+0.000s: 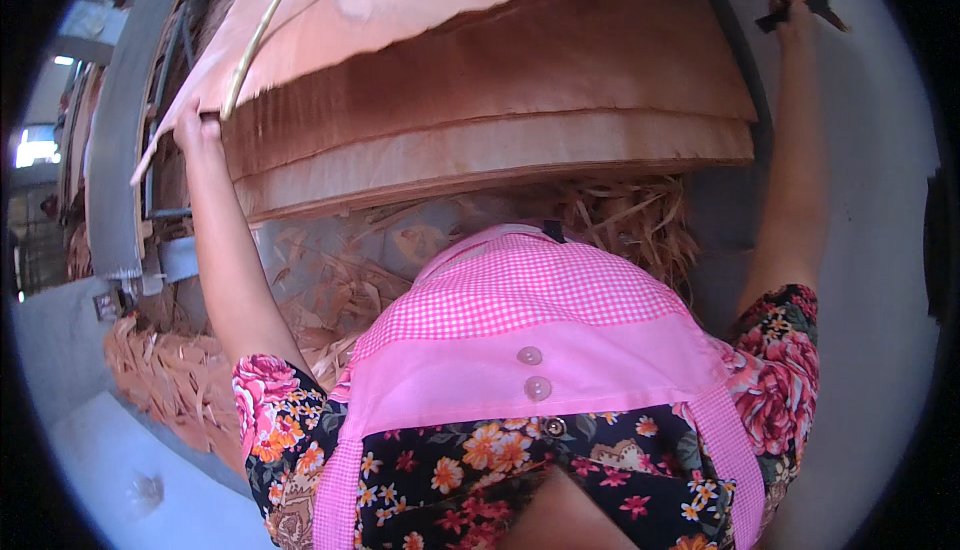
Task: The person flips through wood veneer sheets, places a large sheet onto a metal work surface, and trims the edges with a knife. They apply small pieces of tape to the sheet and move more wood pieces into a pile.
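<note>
Both hands, left hand [192,128] and right hand [795,12], are clamped on opposite edges of the top veneer sheet [450,10].

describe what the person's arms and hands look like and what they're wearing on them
Both forearms are bare; the left hand and right hand wear no gloves. Short dark sleeves with a pink, red and orange flower print end above the elbows, beside a pink checked apron.

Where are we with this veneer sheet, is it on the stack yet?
Done: several sheets lie flat in the stack. In hand: the top veneer sheet, with left hand and right hand gripping its near corners, edge raised. Left: it is not yet lying flat. Scraps lie below.
</note>
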Tool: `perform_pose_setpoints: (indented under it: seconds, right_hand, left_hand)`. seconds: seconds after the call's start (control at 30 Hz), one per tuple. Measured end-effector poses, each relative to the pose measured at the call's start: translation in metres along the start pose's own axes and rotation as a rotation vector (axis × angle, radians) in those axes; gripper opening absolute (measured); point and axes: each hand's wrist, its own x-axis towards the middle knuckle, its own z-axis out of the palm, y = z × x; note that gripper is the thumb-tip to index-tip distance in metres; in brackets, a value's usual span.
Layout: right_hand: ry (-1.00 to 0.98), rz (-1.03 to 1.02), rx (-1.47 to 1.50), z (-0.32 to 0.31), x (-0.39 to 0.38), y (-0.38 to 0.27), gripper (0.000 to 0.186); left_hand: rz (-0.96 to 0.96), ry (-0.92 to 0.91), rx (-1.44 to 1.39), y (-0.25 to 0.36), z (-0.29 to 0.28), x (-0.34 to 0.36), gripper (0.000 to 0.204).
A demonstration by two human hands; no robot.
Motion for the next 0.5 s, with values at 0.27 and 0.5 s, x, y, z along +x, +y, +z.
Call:
perform_pose_setpoints:
  seconds: [0.27,0.5]
  right_hand:
    - [-0.355,-0.17,0.606,0.005,0.029,-0.024,0.022]
    - [0.038,-0.089,0.24,-0.06,-0.138,0.022,0.031]
  left_hand:
    - [0.154,0.029,0.067,0.09,0.021,0.029,0.015]
    - [0.255,-0.114,-0.079,0.016,-0.016,-0.103,0.032]
